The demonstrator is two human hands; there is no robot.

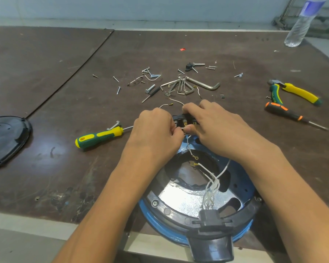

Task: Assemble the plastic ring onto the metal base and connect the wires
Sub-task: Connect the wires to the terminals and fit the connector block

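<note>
Place: a workshop or repair bench.
Bench: a worn brown board table [65, 158], scratched and stained, with a seam between its panels.
Hand tools: a green-and-yellow screwdriver [99, 137], an orange-and-black screwdriver [285, 111], yellow-handled pliers [296, 92] and a bunch of hex keys [188, 85] lie loose on the table.
Loose hardware: screws and bolts [150, 89] are scattered across the middle.
Open work: a round metal base [186, 202] with bare white wires [213, 183] sits at the near edge; a black cover [6, 137] lies well apart on the left.
Surroundings: a plain pale wall [122, 8] behind; a water bottle [302, 21] on the far right corner.
</note>
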